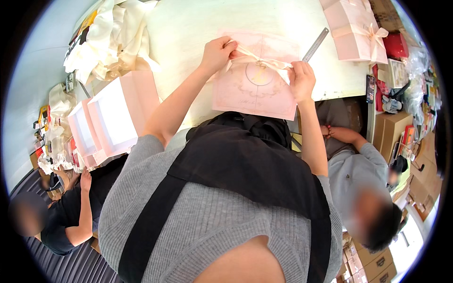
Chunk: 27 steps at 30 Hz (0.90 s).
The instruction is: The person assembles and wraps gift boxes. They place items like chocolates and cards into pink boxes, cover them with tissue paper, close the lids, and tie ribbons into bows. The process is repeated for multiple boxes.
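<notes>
A pink printed box (pixel 235 97) lies on the white table before me, with a round emblem and lettering on its front. A cream satin ribbon (pixel 260 63) runs across it and is gathered at the middle above the emblem. My left hand (pixel 220 53) pinches the ribbon near the box's upper left. At the right edge, my right hand (pixel 303 80) grips the other side of the ribbon, which stretches between both hands. A loose tail hangs by the right fingers. Whether the middle is a knot or a finished bow I cannot tell.
A steel ruler (pixel 316 44) lies right of the box. Beyond it stand pink boxes tied with a bow (pixel 373 35). Open pink boxes (pixel 116 106) and a heap of cream satin (pixel 113 42) sit at left. Co-workers are at left (pixel 67 208) and right (pixel 361 177).
</notes>
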Tool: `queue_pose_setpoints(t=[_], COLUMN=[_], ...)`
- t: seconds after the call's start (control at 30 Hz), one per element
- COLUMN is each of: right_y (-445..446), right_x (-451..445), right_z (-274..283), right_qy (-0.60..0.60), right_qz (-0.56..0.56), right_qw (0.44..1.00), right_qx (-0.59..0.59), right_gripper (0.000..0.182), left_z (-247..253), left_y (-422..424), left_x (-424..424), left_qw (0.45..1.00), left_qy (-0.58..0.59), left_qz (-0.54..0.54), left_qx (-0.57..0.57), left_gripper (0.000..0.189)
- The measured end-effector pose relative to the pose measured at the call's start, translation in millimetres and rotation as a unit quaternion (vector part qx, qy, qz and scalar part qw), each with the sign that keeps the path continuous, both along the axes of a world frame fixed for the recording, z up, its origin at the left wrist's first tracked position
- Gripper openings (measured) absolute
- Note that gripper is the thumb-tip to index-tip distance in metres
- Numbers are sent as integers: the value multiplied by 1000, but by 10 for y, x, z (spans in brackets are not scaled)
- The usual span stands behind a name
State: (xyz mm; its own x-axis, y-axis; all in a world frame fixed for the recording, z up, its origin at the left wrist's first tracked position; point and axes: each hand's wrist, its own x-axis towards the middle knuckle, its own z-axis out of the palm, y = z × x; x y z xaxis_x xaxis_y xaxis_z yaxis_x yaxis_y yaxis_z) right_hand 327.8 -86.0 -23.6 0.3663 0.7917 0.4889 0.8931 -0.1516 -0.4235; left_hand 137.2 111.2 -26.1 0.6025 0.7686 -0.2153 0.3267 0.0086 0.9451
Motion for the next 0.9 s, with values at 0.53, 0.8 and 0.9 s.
queue_pose_setpoints(t=[0.53,0.8,0.9], right_y=[614,865,878], right_x=[-684,-575,-577], right_z=[599,447,545], right_qy=[158,306,291], right_qz=[86,76,85], right_qw=[983,947,951], right_qx=[21,-56,-65], right_gripper=[13,10,9], left_z=[368,350,332], left_y=[-281,-274,-323], left_x=[-138,-185,-62], left_qw=[990,976,991], left_qy=[-101,-133,-109], left_qz=[-12,62,73], left_qx=[-103,-159,16], left_gripper=[18,25,20])
